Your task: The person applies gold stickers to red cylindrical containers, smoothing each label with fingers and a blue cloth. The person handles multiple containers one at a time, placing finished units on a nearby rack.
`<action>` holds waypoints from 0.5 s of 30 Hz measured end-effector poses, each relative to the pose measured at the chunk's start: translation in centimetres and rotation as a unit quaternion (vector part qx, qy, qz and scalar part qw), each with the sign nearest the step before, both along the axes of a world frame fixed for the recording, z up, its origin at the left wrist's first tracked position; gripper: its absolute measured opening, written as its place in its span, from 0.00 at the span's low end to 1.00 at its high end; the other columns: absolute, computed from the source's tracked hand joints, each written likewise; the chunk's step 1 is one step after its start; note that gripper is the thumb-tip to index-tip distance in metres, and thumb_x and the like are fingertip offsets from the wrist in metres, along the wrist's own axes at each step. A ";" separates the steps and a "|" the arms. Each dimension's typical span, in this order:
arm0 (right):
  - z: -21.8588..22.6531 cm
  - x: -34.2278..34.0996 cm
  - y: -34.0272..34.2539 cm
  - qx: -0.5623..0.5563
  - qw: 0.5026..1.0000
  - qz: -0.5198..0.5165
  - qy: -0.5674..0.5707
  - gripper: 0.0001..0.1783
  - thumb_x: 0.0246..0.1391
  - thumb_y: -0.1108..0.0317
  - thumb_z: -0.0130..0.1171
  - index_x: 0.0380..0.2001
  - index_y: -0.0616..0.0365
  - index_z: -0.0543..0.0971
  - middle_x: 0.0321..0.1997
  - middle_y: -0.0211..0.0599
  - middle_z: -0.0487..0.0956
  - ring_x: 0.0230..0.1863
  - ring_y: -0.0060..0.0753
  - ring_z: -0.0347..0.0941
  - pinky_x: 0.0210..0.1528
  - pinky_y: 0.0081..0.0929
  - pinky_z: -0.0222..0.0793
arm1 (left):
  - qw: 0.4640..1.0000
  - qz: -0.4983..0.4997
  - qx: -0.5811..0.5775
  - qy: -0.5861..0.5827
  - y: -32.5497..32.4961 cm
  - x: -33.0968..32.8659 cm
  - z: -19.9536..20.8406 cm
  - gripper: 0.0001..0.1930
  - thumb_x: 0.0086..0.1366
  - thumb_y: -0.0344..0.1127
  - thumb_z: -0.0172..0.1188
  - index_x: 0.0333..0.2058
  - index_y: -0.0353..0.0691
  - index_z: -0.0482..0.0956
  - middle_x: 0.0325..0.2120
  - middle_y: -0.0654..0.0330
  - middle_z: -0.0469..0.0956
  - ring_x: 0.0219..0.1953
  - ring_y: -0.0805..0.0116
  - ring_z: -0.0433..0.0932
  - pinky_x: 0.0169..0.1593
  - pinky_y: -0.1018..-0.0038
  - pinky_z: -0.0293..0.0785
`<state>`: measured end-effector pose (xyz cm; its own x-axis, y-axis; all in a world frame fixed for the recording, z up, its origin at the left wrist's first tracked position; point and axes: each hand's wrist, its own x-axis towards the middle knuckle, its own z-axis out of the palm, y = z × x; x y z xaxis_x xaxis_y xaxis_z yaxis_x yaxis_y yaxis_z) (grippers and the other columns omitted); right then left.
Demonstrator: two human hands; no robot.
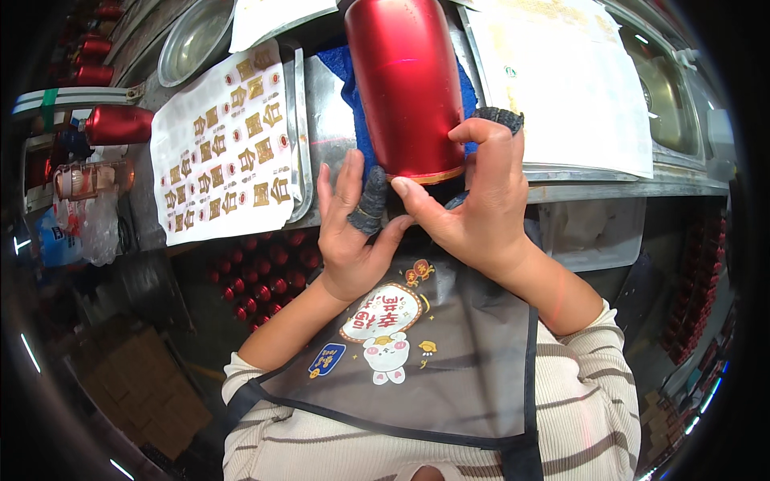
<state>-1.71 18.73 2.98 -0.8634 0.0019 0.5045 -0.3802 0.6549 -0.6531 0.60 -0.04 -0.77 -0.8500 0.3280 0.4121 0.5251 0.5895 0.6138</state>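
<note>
1. Two hands are at work: we see the left hand (349,248) with fingers spread, beside the bottle's base.
2. Our right hand (489,216) curls, thumb at the base rim, index finger bent at its side; whether it grips, we cannot tell.
3. We have the red bottle (409,88) lying on blue cloth (350,92) upon the counter (327,128).

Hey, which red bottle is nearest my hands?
The red bottle on the blue cloth, by your right hand; the other red bottles are off the cloth, farther away.
</note>
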 end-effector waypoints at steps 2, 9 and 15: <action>-0.1 0.0 -0.1 0.002 1.000 0.000 -0.008 0.35 0.42 0.62 0.76 0.47 0.65 0.67 0.44 0.45 0.67 0.35 0.31 0.68 0.26 0.23 0.68 | 1.000 -0.002 -0.008 -0.002 0.2 0.0 0.2 0.23 0.54 0.32 0.72 0.48 0.30 0.80 0.66 0.40 0.61 0.66 0.42 0.64 0.67 0.39 0.44; 0.1 -0.2 0.2 -0.034 0.999 -0.002 -0.041 0.30 0.47 0.62 0.73 0.46 0.64 0.67 0.45 0.45 0.66 0.33 0.31 0.70 0.25 0.22 0.68 | 1.000 -0.004 -0.018 0.017 0.3 -0.3 0.2 0.23 0.55 0.31 0.71 0.49 0.31 0.79 0.66 0.40 0.61 0.67 0.42 0.63 0.68 0.39 0.42; 0.4 -0.3 0.4 -0.017 1.000 0.003 -0.017 0.30 0.47 0.62 0.72 0.46 0.64 0.67 0.43 0.45 0.67 0.33 0.31 0.70 0.27 0.24 0.69 | 1.000 -0.005 -0.013 0.024 0.7 -0.5 0.6 0.23 0.56 0.30 0.70 0.51 0.30 0.78 0.65 0.39 0.62 0.66 0.40 0.65 0.67 0.38 0.42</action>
<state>-2.02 19.16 3.35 -0.8799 0.0137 0.4749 -0.3613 0.6299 -0.6875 0.11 0.69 -0.19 -0.8265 0.3468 0.4434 0.5589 0.5993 0.5732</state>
